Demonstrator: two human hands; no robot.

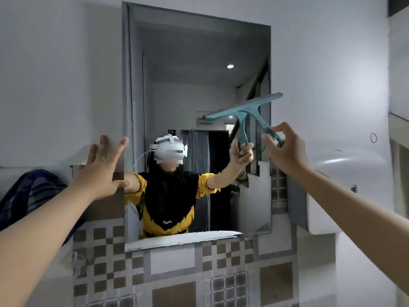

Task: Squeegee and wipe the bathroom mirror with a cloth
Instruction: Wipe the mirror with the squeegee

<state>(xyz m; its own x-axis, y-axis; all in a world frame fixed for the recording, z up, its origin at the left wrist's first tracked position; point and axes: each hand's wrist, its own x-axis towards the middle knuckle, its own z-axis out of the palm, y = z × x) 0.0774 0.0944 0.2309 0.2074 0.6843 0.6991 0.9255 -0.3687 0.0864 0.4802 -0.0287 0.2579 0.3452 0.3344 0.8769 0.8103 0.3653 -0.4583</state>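
Observation:
A tall rectangular mirror [177, 69] hangs on the wall straight ahead. My right hand [285, 149] grips the handle of a teal squeegee [250, 109], whose blade lies tilted against the glass on the mirror's right side, about halfway up. My left hand [104, 169] rests flat on the mirror's left edge with its fingers spread, holding nothing. A dark blue striped cloth [33, 191] hangs draped on a ledge at the far left, beside my left forearm. The glass reflects a person in a yellow and black top with both arms raised.
A white wall-mounted dispenser [345, 173] sticks out to the right of the mirror, just below my right arm. Brown and grey checkered tiles [172, 269] cover the wall beneath the mirror. A white cabinet edge [398, 63] stands at the far right.

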